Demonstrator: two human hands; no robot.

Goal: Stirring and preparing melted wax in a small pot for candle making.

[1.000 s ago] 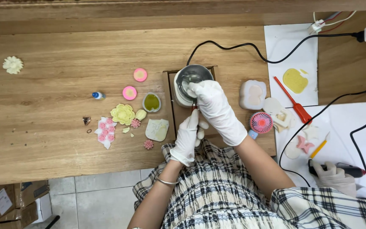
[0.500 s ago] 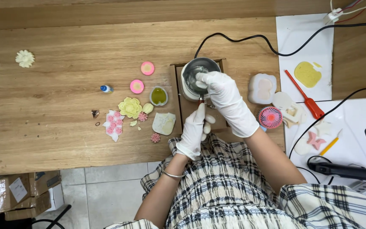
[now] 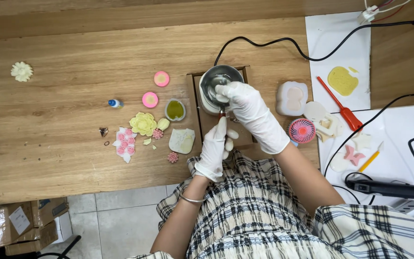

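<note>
A small metal pot [image 3: 212, 80] stands on a brown board [image 3: 207, 122] at the table's middle, a black cord running from behind it. My right hand [image 3: 250, 112], in a white glove, reaches over the pot's rim with its fingers pinched on something white inside. My left hand [image 3: 215, 146], also gloved, grips the pot's handle just below the pot. What the right fingers hold is too small to tell.
Left of the pot lie a green-filled mould [image 3: 174, 110], a yellow flower [image 3: 143, 123], pink discs [image 3: 150, 100], a pink rose cluster [image 3: 124, 143] and a small blue-capped bottle [image 3: 114, 103]. Right: a white mould [image 3: 292, 97], pink fan [image 3: 302, 130], red screwdriver [image 3: 339, 106], black tool [image 3: 384, 188].
Both hands stay at the pot with little movement. The view has shifted a little. A gloved hand that lay on the black tool at the right a second ago is gone.
</note>
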